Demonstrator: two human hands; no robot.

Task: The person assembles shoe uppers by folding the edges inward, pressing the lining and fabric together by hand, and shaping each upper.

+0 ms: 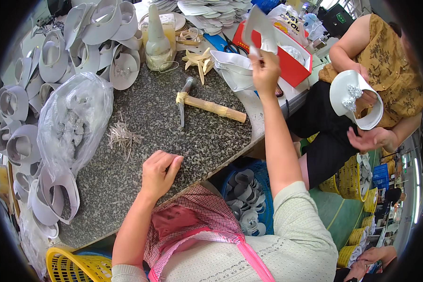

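Observation:
My right hand (266,70) is raised at the back right, gripping a white shoe upper (262,28) that stands up above the fingers. Just beneath it, a small stack of white uppers (235,70) lies at the stone slab's edge. Near the front of the speckled granite slab (174,145) rests my left hand (160,171), fingers curled in a loose fist, nothing showing in it. Ahead of that hand lies a hammer (211,107) with a taped wooden handle. Left of the hammer is a heap of thin silvery strips (122,136).
Looped white uppers (51,56) crowd the left side beside a clear plastic bag (73,122). A cone-shaped tool (156,40), a red box (298,66) and black scissors (232,46) stand at the back. A blue basket (263,188) sits below. At right, a co-worker holds a decorated upper (373,115).

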